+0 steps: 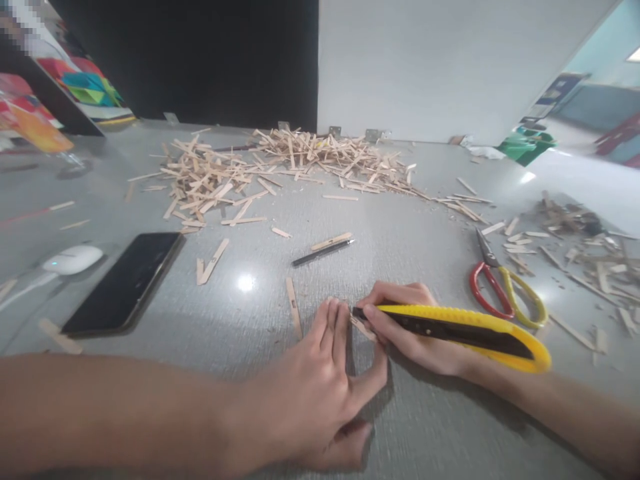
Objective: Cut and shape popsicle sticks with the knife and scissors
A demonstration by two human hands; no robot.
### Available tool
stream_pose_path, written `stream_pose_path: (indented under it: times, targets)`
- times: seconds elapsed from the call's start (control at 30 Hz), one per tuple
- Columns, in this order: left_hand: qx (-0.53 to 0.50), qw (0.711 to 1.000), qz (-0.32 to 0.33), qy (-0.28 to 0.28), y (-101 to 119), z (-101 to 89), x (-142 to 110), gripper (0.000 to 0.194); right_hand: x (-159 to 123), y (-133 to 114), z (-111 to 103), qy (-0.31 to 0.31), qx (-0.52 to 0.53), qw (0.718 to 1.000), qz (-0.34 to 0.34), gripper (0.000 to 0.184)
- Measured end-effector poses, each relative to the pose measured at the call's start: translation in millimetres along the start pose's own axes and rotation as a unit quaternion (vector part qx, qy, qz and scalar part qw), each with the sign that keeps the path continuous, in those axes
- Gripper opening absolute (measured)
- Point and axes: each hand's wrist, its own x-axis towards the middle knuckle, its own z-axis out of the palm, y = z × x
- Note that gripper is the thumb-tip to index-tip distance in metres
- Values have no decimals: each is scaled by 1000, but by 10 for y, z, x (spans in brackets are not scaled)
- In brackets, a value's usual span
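My right hand (407, 343) is wrapped round a yellow and black utility knife (465, 327). The knife's tip end points left, down at a small wooden stick (363, 328) on the table. My left hand (320, 383) presses that stick down, fingertips on its left and another finger against its near end. Part of the stick and the blade are hidden by my fingers. Just left of my fingertips lies another wooden stick (294, 307) with a small dark notch or mark. Beyond my hands a black pen (323, 253) lies beside a marked stick (331, 241).
Heaps of wooden sticks (210, 177) line the back of the grey table. Scissors (500, 287) with red and yellow handles lie at right, near scattered wood scraps (570, 217). At left are a black phone (125, 283) and a white mouse-like device with a cable (74, 259).
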Motion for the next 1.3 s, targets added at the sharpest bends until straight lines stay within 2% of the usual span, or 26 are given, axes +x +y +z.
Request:
stream_pose_path:
  times: [0.17,0.77,0.97,1.3]
  targets:
    - [1,1000,0,5,-1,3,-3,75,7,24,7,-7,6,1000,-9,21]
    - [4,1000,0,16,4,12,-19,73,19,39,15,-18,-7,1000,-8,24]
    - [-32,999,-44,0,33,23,-46,74,39,6,-8,-40,-3,999,-9,26]
    - [-74,995,-70,-16,32,12,-71,77,24,27,31,-22,-3,999,-30,16]
